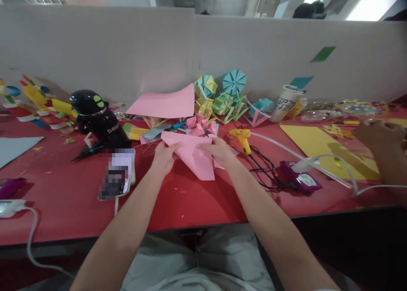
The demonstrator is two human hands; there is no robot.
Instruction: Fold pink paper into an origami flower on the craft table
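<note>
Left hand [164,157] and right hand [220,151] pinch the left and right of a pink paper sheet [197,157]. Likely light, easily creased; edges suit gentle holding.

The surface [176,208] is red, with pale specks on the bare stretch nearer the body than the fingers [173,147]. Left of the fingers sits a phone [122,176]; beyond it stands a black bottle [101,119], with pliers [83,152] at its foot. A pale sheet [19,149] lies far left. Folded paper models [224,102] crowd together beyond the fingers. To their right lie a glue gun [243,140], a purple power strip [297,183] and a yellow sheet [333,149]; a cup [286,103] stands beyond, to the right.
</note>
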